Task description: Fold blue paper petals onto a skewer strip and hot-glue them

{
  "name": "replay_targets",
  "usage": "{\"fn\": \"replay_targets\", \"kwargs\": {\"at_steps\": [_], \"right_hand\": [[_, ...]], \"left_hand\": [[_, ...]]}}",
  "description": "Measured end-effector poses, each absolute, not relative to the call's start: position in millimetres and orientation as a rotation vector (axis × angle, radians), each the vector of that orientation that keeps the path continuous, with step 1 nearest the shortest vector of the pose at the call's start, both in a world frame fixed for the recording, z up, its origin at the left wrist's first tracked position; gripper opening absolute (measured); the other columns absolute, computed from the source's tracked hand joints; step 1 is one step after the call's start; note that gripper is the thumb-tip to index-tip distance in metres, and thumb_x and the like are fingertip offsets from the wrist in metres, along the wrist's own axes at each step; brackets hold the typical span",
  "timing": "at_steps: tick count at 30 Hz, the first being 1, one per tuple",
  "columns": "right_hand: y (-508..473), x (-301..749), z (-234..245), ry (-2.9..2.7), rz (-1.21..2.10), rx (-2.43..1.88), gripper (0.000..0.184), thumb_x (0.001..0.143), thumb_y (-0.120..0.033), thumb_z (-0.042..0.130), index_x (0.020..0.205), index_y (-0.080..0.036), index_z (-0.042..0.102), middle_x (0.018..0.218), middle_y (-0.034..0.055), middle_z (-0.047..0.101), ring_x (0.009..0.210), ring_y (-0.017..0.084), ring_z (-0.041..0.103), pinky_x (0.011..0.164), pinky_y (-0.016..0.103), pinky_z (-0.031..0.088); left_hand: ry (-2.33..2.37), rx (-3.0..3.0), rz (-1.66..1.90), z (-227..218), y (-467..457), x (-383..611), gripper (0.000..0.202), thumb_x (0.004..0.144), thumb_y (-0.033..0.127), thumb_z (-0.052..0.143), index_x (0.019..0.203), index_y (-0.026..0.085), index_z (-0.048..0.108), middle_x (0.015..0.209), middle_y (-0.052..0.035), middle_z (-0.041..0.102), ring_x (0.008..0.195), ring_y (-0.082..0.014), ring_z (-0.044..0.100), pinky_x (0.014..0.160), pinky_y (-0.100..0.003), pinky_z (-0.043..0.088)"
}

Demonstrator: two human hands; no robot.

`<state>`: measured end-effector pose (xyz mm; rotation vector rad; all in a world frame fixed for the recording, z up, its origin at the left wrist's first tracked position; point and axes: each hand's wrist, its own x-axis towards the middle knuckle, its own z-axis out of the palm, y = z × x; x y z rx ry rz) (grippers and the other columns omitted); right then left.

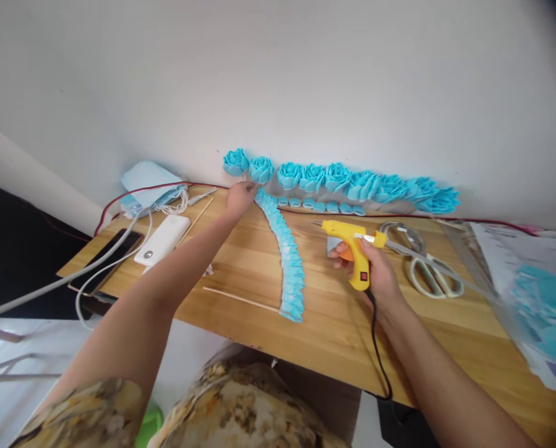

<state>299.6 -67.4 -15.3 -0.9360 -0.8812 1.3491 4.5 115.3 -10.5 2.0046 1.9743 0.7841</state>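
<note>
My right hand (369, 267) is wrapped round the grip of a yellow hot glue gun (359, 239). The gun's nozzle points left, above the table, and a black cord hangs from its handle. My left hand (241, 198) reaches to the far end of a curved strip of light-blue, petal-like pleats (287, 246). Its fingertips are pinched just below a blue artificial rose (261, 169); what sits between them is hidden. A thin wooden stick (240, 298) lies with its right end against the strip's near end.
Several blue roses (337, 178) line the wall, with small blue rolls (319, 206) before them. White-handled scissors (434, 277) and a coiled cable (402, 236) lie right, near bagged blue pieces (546, 311). A white power bank (162, 241), a phone (105, 261) and blue sheets (150, 183) lie left.
</note>
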Motion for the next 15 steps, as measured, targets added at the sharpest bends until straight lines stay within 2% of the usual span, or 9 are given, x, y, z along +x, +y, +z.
{"fn": "replay_targets", "kwargs": {"at_steps": [3, 7, 11, 15], "right_hand": [[-67.0, 299.2, -16.6, -0.865, 1.358, -0.921, 0.033, 0.08, -0.051, 0.076, 0.082, -0.018, 0.076, 0.079, 0.0056, 0.073, 0.072, 0.017, 0.07, 0.054, 0.023, 0.057], [-67.5, 297.5, -13.2, -0.876, 1.342, -0.917, 0.035, 0.077, -0.052, 0.078, 0.08, -0.018, 0.076, 0.076, 0.0048, 0.072, 0.069, 0.018, 0.07, 0.051, 0.024, 0.057], [-67.8, 297.3, -10.8, -0.879, 1.32, -0.934, 0.036, 0.076, -0.053, 0.077, 0.08, -0.017, 0.075, 0.076, 0.0055, 0.072, 0.067, 0.018, 0.07, 0.051, 0.025, 0.057], [-66.5, 299.0, -11.9, -0.891, 1.329, -0.956, 0.037, 0.077, -0.054, 0.077, 0.08, -0.017, 0.075, 0.075, 0.0055, 0.072, 0.07, 0.019, 0.071, 0.052, 0.025, 0.057]], "left_hand": [[2.023, 2.032, 0.735, -9.3, 104.6, -16.6, 0.042, 0.091, 0.019, 0.046, 0.122, 0.017, 0.074, 0.126, -0.0082, 0.074, 0.117, -0.0249, 0.067, 0.1, -0.031, 0.05], [2.171, 2.046, 0.632, -6.7, 106.7, -52.8, 0.049, 0.089, 0.015, 0.042, 0.127, 0.015, 0.072, 0.129, -0.0117, 0.072, 0.121, -0.0282, 0.066, 0.106, -0.037, 0.049], [2.203, 2.149, 0.502, -7.0, 119.7, -73.2, 0.051, 0.089, 0.016, 0.041, 0.131, 0.011, 0.069, 0.13, -0.0166, 0.07, 0.121, -0.0311, 0.065, 0.106, -0.04, 0.047], [2.061, 2.358, 0.387, -13.6, 131.5, -68.4, 0.05, 0.09, 0.019, 0.04, 0.131, 0.013, 0.068, 0.132, -0.0162, 0.069, 0.123, -0.0305, 0.062, 0.107, -0.04, 0.045]]}}
